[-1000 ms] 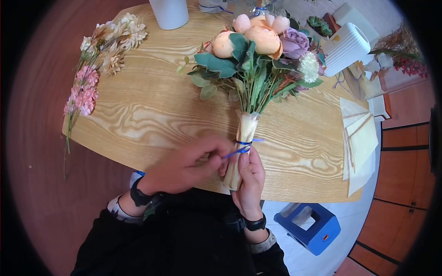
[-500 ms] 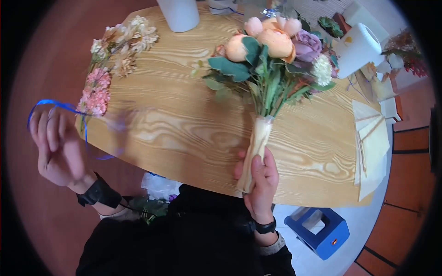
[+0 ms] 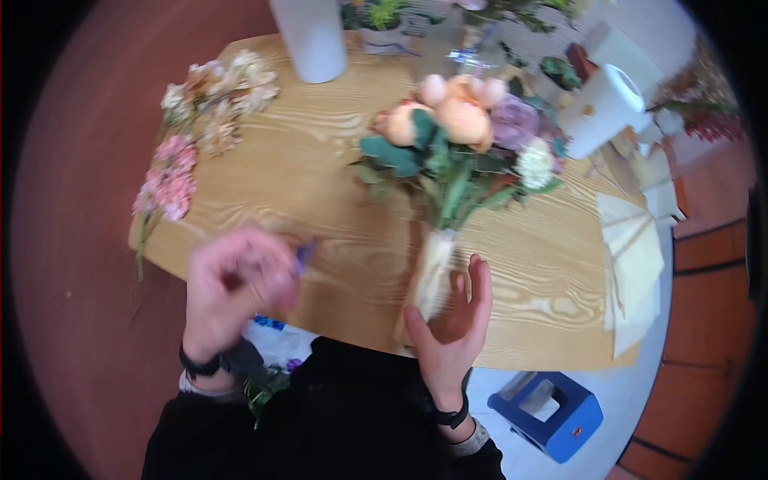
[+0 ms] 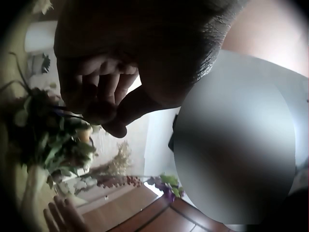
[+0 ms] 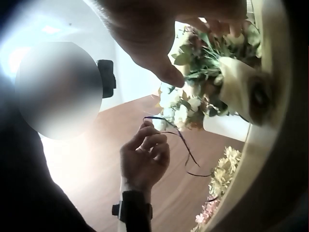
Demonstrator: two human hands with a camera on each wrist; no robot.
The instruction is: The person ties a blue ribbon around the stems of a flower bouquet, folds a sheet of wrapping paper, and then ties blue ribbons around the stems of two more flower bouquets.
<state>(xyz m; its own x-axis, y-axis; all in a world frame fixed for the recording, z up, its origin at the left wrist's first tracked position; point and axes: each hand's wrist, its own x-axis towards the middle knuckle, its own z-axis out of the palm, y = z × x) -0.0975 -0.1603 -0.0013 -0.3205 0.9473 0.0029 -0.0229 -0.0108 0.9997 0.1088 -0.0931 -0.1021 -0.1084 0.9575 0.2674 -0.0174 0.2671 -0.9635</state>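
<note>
The left hand [image 3: 244, 280] pinches a blue ribbon [image 3: 305, 254]; the right hand [image 3: 453, 336], fingers spread, is beside the bouquet [image 3: 450, 176], lying on the table [image 3: 544, 304], blooms [image 3: 466, 120] toward 12 o'clock. Pink flowers [image 3: 170, 180] lie at the left hand's 11 o'clock.

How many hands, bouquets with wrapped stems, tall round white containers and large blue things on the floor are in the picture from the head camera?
Hands: 2 (left hand, right hand)
Bouquet with wrapped stems: 1
Tall round white containers: 2 (upright container, tilted container)
Large blue thing on the floor: 1
Total: 6
</note>
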